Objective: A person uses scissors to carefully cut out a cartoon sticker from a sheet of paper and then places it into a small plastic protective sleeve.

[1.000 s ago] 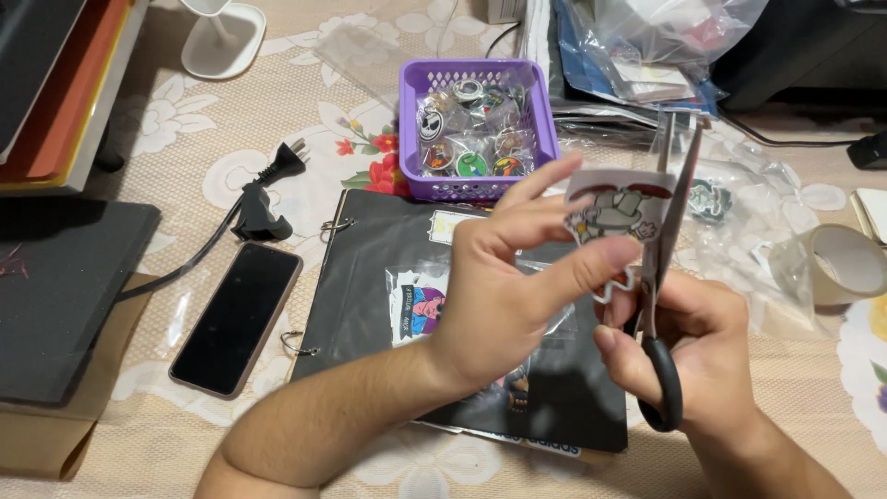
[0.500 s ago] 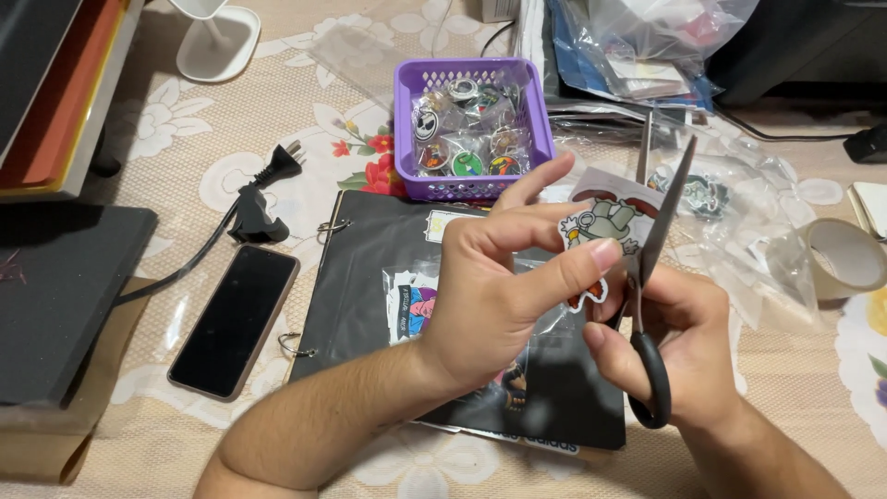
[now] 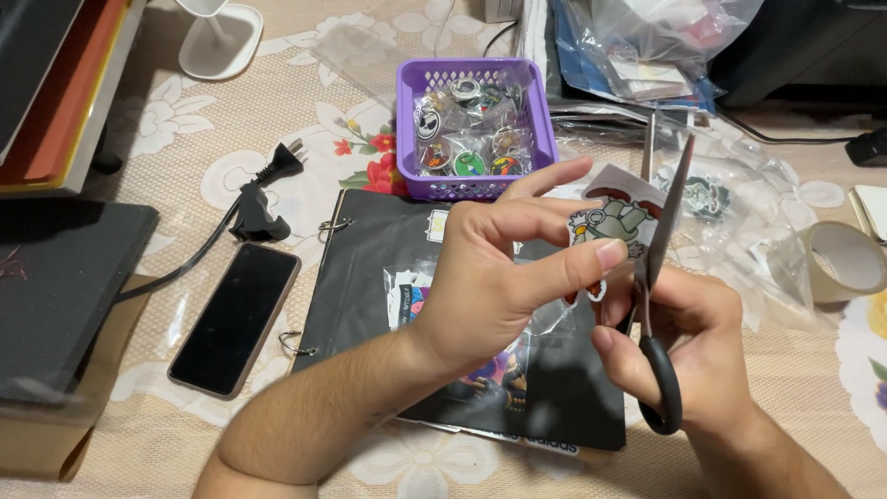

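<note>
Over one binder (image 3: 370, 277), one scissors (image 3: 658, 277), one sticker (image 3: 614, 222)

A cartoon sticker (image 3: 617, 222), white-edged with a grey-green figure and a red top, is held upright just right of the purple basket (image 3: 476, 129). Black-handled scissors (image 3: 658, 277) stand nearly vertical, blades parted around the sticker's right edge, further from the basket.

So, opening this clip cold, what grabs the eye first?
The two hands at centre: the left hand pinches a cartoon sticker cutout while the right hand works black-handled scissors, blades open around its edge. Just behind them sits a purple basket full of round badges, and beneath them lies a black ring binder, with a dark phone to its left.
</note>
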